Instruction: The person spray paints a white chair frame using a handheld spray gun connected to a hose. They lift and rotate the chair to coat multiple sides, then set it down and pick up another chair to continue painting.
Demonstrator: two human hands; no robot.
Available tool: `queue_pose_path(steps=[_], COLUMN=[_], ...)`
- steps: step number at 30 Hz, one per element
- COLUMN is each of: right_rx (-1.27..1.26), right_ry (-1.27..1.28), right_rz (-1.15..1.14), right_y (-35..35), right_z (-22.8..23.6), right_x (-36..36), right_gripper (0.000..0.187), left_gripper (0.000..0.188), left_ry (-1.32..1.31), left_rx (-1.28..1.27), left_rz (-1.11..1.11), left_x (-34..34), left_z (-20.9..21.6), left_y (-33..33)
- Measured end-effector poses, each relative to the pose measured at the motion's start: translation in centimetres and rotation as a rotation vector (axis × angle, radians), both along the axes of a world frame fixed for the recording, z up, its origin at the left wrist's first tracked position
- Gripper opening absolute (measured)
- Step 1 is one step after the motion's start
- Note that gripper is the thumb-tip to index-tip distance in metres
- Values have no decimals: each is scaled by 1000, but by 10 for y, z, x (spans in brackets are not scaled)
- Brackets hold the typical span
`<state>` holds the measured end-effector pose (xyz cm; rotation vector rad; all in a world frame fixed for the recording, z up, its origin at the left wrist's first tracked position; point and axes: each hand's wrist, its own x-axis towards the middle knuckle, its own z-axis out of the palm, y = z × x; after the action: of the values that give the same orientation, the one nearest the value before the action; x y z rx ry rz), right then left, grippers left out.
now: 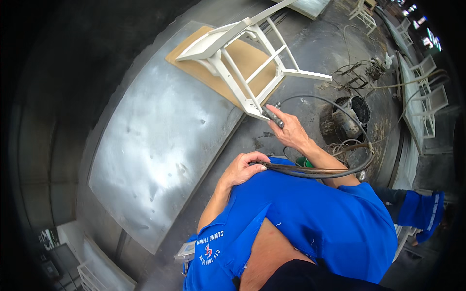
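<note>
My right hand (pixel 292 130) grips a dark, tube-shaped metal tool that looks like a spray gun (pixel 274 118), joined to a black hose. Its end is close to a leg of a white wooden chair (pixel 228 77); I cannot tell whether they touch. The chair rests on a brown board (pixel 194 60) at the far end of a grey metal-topped table (pixel 160 126). Near my body, my left hand (pixel 241 168) is closed around a bundle of black hoses (pixel 310 170). From there the hoses loop right and curve back up toward the tool.
A paint-crusted bucket (pixel 350 116) stands to the right of my right hand, with tangled hoses (pixel 374 72) beyond it. More white chairs (pixel 432 104) are by a table on the far right. Another person in blue (pixel 421 213) is at the lower right.
</note>
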<state>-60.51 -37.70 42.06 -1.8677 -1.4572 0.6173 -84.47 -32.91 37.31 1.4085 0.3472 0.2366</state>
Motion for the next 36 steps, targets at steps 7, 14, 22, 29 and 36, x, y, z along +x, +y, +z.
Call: queue_pose_path(steps=[7, 14, 22, 29, 36], right_rx=[206, 375, 366, 315, 272], right_ry=[35, 173, 188, 168, 265], right_rz=[-283, -283, -258, -348, -114], right_y=[-9, 75, 146, 169, 154], right_z=[16, 33, 22, 26, 18], right_x=[32, 74, 118, 180, 193], right_gripper=[51, 46, 50, 51, 51], left_gripper=[25, 23, 23, 23, 24], left_ry=[-4, 10, 85, 110, 186], left_rx=[-40, -73, -256, -320, -249], left_rz=[-62, -39, 211, 268, 186], left_x=[10, 28, 52, 100, 148], left_z=[1, 2, 2, 5, 5], left_y=[14, 15, 3, 3, 12])
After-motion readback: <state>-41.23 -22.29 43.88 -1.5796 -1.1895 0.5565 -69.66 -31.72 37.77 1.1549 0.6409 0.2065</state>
